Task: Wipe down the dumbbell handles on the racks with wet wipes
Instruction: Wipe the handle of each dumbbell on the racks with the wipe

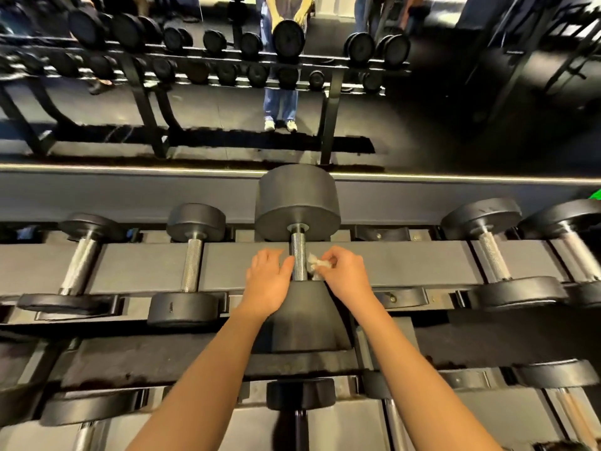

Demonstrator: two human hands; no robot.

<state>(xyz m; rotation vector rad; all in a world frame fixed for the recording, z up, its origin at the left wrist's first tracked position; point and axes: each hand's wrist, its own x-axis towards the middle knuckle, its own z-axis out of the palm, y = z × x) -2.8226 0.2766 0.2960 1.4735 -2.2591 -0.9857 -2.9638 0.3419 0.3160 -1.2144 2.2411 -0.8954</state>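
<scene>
Mirror spans upper half of frame. Lit strip runs along its lower edge, grey wall panel directly beneath. Dark gym machine reflected upper right. Green object at right edge, unidentifiable.

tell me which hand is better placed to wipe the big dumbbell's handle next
Right. The right hand pinches the crumpled wet wipe, which sits right beside the handle. The left hand holds no wipe; its fingers lie relaxed at the handle's other side, so it could likely only steady.
</scene>
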